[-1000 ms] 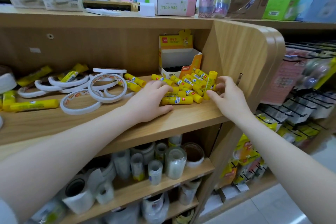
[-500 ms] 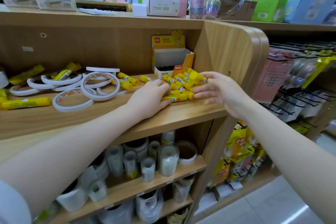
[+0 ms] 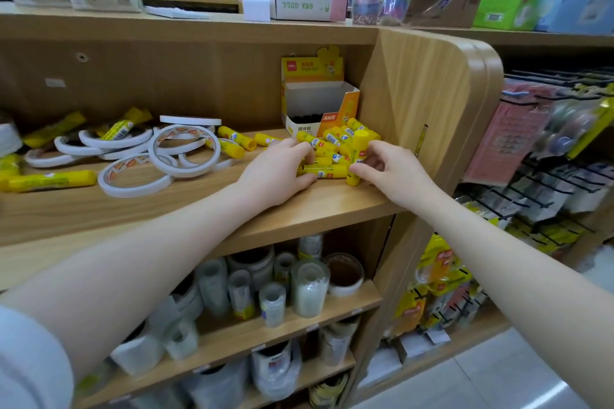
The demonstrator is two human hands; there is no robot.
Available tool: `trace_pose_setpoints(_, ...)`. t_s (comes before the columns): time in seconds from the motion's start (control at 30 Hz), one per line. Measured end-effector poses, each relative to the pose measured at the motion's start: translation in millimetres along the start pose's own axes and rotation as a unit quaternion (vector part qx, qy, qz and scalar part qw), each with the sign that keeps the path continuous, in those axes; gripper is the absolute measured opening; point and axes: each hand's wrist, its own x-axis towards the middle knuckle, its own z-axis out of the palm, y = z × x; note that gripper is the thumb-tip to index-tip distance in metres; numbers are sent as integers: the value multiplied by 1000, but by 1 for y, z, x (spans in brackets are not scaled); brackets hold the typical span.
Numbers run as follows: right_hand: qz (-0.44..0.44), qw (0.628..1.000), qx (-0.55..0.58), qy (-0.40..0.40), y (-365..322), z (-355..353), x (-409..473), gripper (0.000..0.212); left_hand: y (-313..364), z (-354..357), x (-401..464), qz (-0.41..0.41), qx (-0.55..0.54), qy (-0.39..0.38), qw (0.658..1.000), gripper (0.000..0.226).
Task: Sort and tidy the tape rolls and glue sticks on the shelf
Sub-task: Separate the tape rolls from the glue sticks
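A heap of yellow glue sticks [image 3: 335,143] lies at the right end of the wooden shelf [image 3: 299,206], in front of an open yellow display box [image 3: 317,100]. My left hand [image 3: 279,173] curls round a lying glue stick [image 3: 324,171] at the heap's front. My right hand [image 3: 388,169] pinches an upright glue stick [image 3: 358,156] at the heap's right side. Several white tape rolls [image 3: 159,156] lie tangled in the shelf's middle, with more glue sticks [image 3: 237,139] among them. A long yellow stick [image 3: 50,181] lies at the far left.
The shelf's wooden side panel [image 3: 428,103] stands just right of my right hand. Clear tape rolls [image 3: 309,289] crowd the lower shelf. Boxes [image 3: 309,0] and wrapped rolls sit on top. Hanging packets [image 3: 538,169] fill the rack to the right.
My right hand has gone from lying flat against the heap to pinching one glue stick stood upright. My left hand has stayed at the heap's front, its fingers curling round a lying stick.
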Motion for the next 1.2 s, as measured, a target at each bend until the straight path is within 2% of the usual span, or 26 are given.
trace_pose_setpoints(0.17,-6,999,-37,-1,-1,4,-1,19,-2,1,0,-5,21,10,1000,33)
trace_pose_setpoints(0.3,8,1000,-9,6,-3,5,-4,49,-1,-1,-1,7,9,4,1000,47)
trace_pose_setpoints(0.43,11,997,19,75,-4,2,-6,62,-4,-10,-4,22,-3,32,999,52)
trace_pose_setpoints(0.57,-70,980,1,184,-25,2,-9,51,-19,-27,-18,32,-16,63,997,43)
trace_pose_setpoints(0.63,-128,972,11,199,-47,9,-7,37,-33,-36,-28,26,-11,74,997,37)
trace_pose_setpoints(0.73,-192,968,40,156,-86,32,0,19,-59,-50,-48,0,-1,62,998,27)
trace_pose_setpoints(0.83,-220,974,39,37,-124,71,11,13,-88,-67,-76,-17,27,62,998,26)
trace_pose_setpoints(0.93,-255,963,-2,-83,-161,114,21,26,-118,-87,-110,-40,67,60,995,30)
trace_pose_setpoints(1.07,-288,943,-60,-156,-209,162,27,51,-168,-117,-153,-58,94,43,993,41)
trace_pose_setpoints(1.2,-304,925,-153,-171,-260,203,32,43,-227,-148,-188,-88,100,40,990,49)
